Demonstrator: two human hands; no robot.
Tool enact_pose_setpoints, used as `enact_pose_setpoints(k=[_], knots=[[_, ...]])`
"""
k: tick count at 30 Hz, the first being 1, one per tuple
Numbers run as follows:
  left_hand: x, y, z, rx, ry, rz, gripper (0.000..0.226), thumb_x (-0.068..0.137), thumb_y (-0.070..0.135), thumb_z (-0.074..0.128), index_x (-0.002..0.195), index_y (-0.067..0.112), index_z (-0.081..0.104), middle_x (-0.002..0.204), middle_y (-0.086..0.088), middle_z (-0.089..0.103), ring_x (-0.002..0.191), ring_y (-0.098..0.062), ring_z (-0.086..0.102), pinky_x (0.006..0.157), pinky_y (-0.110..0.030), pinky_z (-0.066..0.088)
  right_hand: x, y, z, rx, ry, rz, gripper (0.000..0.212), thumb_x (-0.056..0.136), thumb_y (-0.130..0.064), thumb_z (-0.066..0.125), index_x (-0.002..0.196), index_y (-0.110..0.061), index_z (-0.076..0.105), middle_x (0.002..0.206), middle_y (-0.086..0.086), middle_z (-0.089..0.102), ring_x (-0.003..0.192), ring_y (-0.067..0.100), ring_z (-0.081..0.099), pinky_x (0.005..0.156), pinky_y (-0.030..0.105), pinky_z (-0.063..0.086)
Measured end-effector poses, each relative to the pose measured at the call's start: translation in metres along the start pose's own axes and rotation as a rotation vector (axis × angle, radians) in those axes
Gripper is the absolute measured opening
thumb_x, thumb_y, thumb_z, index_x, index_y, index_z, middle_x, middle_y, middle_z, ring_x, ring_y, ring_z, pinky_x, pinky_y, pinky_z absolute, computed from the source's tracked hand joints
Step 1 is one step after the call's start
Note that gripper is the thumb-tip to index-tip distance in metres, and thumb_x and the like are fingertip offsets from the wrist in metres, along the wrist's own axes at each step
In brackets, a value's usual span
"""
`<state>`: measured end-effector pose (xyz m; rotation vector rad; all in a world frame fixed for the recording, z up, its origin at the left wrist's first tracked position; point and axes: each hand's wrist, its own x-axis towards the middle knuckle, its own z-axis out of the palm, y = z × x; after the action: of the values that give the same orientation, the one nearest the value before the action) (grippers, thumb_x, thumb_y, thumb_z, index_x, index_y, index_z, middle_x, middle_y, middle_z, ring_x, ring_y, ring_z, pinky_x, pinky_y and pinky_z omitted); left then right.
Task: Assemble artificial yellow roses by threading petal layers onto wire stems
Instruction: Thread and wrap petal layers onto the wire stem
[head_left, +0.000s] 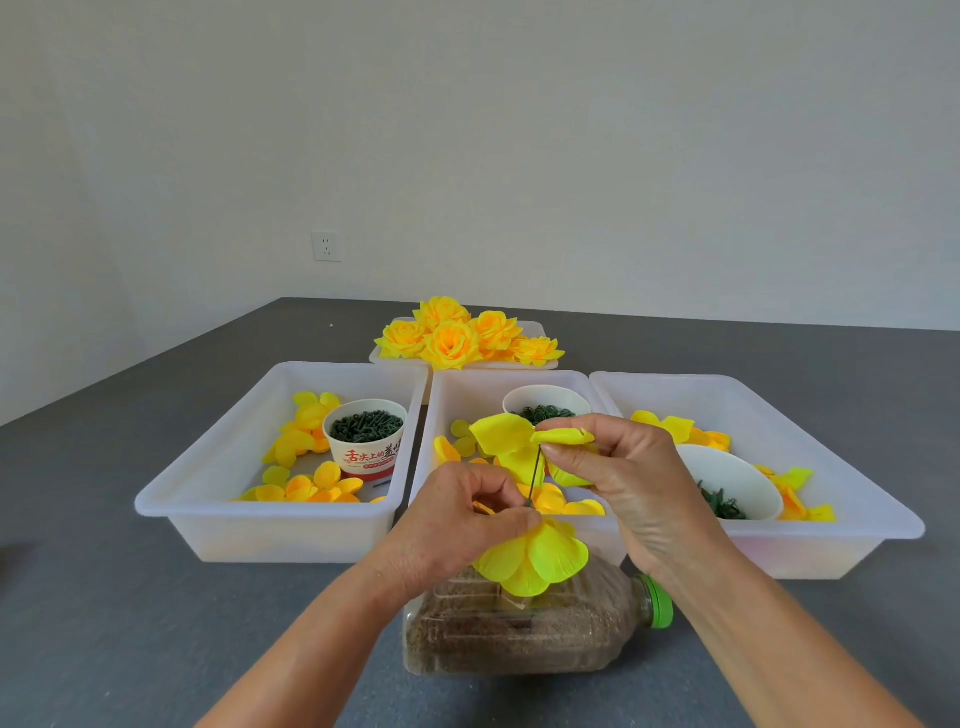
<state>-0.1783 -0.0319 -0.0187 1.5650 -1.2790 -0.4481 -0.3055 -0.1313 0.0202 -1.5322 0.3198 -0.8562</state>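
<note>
White translucent plastic bins: the left bin (197, 499) holds yellow fabric petals (304, 486) and a red-lettered paper cup (366, 441) of green pieces, characters unreadable. Thin dark wire stem (534, 480) is pinched by left hand (457, 525); yellow petal layer (506, 441) is pinched by right hand (618, 478) above the sand-filled plastic bottle (524, 623).

Left hand (457, 514) pinches wire stem (535, 478); petal layer (530, 564) hangs below that grip, bottle (524, 634) beneath. Right hand (618, 467) holds another petal layer (511, 439) above, trays (218, 467) behind.
</note>
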Motion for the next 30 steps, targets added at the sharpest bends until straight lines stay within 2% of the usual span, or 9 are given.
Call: enact_pose_setpoints(k=[4,9,13,19,21,24,27,28,30], knots=[[0.000,0.000,0.000,0.010,0.008,0.005,0.012,0.080,0.010,0.071,0.075,0.000,0.068,0.079,-0.017,0.067,0.072,-0.013,0.056,0.070,-0.033,0.049,-0.001,-0.001,0.001,-0.114,-0.006,-0.081,0.022,0.072,0.003,0.070,0.075,-0.019,0.073,0.072,-0.005,0.073,0.071,0.008,0.069,0.066,0.017,0.055],[0.000,-0.001,-0.001,0.003,-0.003,0.007,0.011,0.079,0.012,0.072,0.070,0.008,0.068,0.070,0.002,0.066,0.069,-0.007,0.057,0.069,-0.030,0.049,-0.006,0.007,-0.001,-0.331,0.009,-0.263,0.029,0.075,0.010,0.067,0.084,-0.017,0.075,0.083,-0.001,0.075,0.084,0.012,0.070,0.075,0.022,0.054],[0.001,-0.003,-0.001,0.004,-0.003,0.016,0.021,0.079,0.011,0.072,0.062,0.020,0.063,0.060,0.015,0.059,0.062,-0.001,0.053,0.065,-0.022,0.046,-0.006,0.011,-0.003,-0.487,0.021,-0.582,0.027,0.075,0.016,0.063,0.092,-0.003,0.072,0.094,0.003,0.069,0.091,0.009,0.065,0.080,0.020,0.053],[0.001,-0.004,-0.001,0.007,0.002,0.015,0.019,0.079,0.011,0.072,0.063,0.017,0.065,0.063,0.011,0.062,0.062,-0.002,0.054,0.064,-0.022,0.047,-0.004,0.017,-0.004,-0.609,0.088,-0.745,0.027,0.073,0.012,0.061,0.094,-0.002,0.072,0.095,0.001,0.068,0.090,0.009,0.064,0.082,0.020,0.052],[0.001,-0.004,-0.001,0.000,-0.005,0.012,0.012,0.079,0.012,0.073,0.068,0.009,0.067,0.069,0.002,0.065,0.066,-0.005,0.056,0.066,-0.026,0.048,-0.003,0.018,-0.004,-0.640,0.140,-0.739,0.025,0.073,0.004,0.065,0.096,-0.005,0.072,0.092,-0.002,0.069,0.089,0.008,0.064,0.082,0.019,0.052],[0.001,-0.005,-0.001,-0.011,-0.005,0.009,0.012,0.079,0.013,0.073,0.071,0.005,0.068,0.069,0.001,0.065,0.067,-0.006,0.057,0.067,-0.027,0.049,-0.004,0.018,-0.004,-0.588,0.142,-0.683,0.023,0.073,0.001,0.066,0.090,-0.013,0.073,0.088,-0.007,0.070,0.087,0.004,0.065,0.081,0.016,0.051],[0.001,-0.004,-0.001,-0.014,-0.010,0.012,0.012,0.079,0.011,0.072,0.071,0.004,0.067,0.072,-0.004,0.065,0.069,-0.009,0.057,0.069,-0.031,0.049,-0.004,0.013,-0.001,-0.361,0.134,-0.419,0.017,0.077,-0.006,0.072,0.080,-0.023,0.072,0.071,-0.017,0.070,0.069,-0.005,0.062,0.066,0.008,0.046],[0.001,-0.004,-0.001,-0.018,-0.011,0.014,0.012,0.079,0.011,0.072,0.071,0.004,0.067,0.072,-0.004,0.064,0.069,-0.010,0.056,0.069,-0.031,0.048,-0.002,0.011,0.000,-0.277,0.137,-0.330,0.011,0.079,-0.007,0.071,0.076,-0.018,0.072,0.063,-0.012,0.068,0.060,-0.003,0.058,0.060,0.010,0.045],[0.001,-0.004,-0.001,-0.026,-0.016,0.018,0.012,0.079,0.009,0.072,0.071,0.003,0.066,0.070,-0.003,0.063,0.068,-0.011,0.055,0.067,-0.029,0.046,0.001,0.008,0.002,-0.103,0.149,-0.158,0.010,0.080,-0.009,0.068,0.071,-0.006,0.071,0.061,0.009,0.066,0.059,0.008,0.056,0.056,0.020,0.046]])
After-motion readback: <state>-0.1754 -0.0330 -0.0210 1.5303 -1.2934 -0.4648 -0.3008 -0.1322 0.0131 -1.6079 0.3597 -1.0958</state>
